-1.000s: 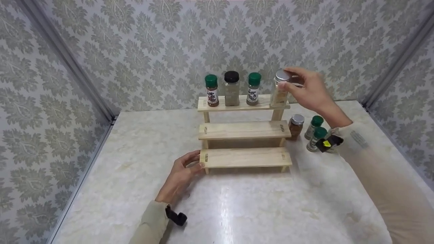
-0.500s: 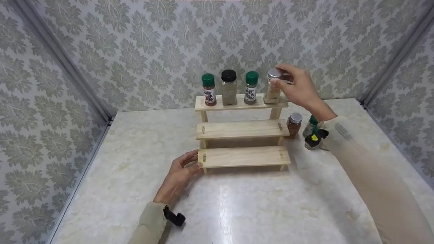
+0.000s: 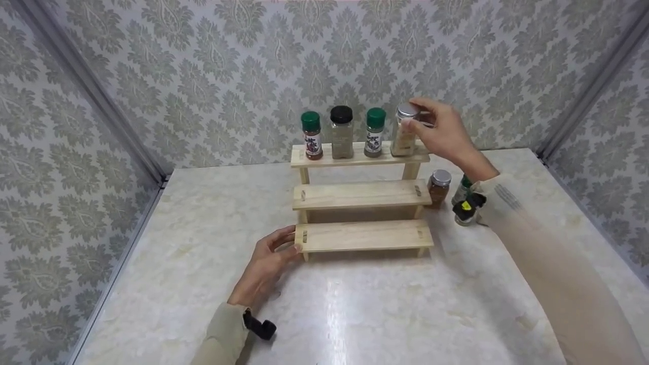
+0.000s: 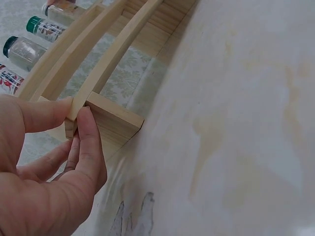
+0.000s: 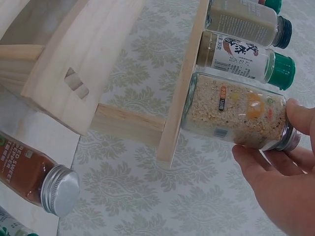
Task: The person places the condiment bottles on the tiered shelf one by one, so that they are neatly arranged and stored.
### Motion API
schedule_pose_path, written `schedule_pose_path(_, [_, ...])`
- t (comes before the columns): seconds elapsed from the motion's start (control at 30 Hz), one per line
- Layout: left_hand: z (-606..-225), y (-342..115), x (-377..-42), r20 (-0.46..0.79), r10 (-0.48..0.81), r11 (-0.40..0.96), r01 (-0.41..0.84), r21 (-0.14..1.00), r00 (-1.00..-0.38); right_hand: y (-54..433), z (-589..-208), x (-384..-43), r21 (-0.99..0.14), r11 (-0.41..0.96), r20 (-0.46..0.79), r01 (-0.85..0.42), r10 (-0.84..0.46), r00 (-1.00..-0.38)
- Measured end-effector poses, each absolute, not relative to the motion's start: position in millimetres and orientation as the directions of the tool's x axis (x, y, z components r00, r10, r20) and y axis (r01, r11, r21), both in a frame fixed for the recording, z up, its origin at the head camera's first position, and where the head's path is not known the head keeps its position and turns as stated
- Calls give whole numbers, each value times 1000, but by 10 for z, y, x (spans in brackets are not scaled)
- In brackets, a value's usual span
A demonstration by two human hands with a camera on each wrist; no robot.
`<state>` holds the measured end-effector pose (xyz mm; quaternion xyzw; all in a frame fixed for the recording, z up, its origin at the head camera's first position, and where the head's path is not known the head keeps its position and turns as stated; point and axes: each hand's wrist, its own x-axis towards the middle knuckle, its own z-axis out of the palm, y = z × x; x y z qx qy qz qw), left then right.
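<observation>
Jar of pale grains (image 5: 236,108): on the rack (image 3: 362,194), top tier (image 3: 359,152), right end. Probably hefty, rigid, slick, breakable if glass; best taken near the silver cap (image 5: 292,139). My right grip (image 3: 442,130) pinches it there; my left grip (image 3: 270,261) pinches the bottom tier (image 3: 362,236), left end.

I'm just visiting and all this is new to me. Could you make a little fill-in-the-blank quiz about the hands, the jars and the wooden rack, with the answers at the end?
1. The right hand holds a jar whose lid is ____ in colour.
2. The left hand grips the wooden rack at its ____ level (top, middle or bottom).
3. The black-lidded jar stands between two jars with ____ lids.

Missing words: silver; bottom; green.
</observation>
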<state>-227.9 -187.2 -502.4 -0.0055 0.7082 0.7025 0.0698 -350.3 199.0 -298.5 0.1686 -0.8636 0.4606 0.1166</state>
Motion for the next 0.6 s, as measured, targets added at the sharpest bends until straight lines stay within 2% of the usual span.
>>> schedule_pose_path(0.23, [-5030,-1880,-2275,-109,100,4,-110,994,-989,2104,-2908,-3385,-777,510,322,-369,-182,-929])
schedule_pose_path(0.6, [-5030,-1864,-2296,-144,77,7,-144,990,-987,2547,-2954,-3077,-718,595,336,-361,-158,-928])
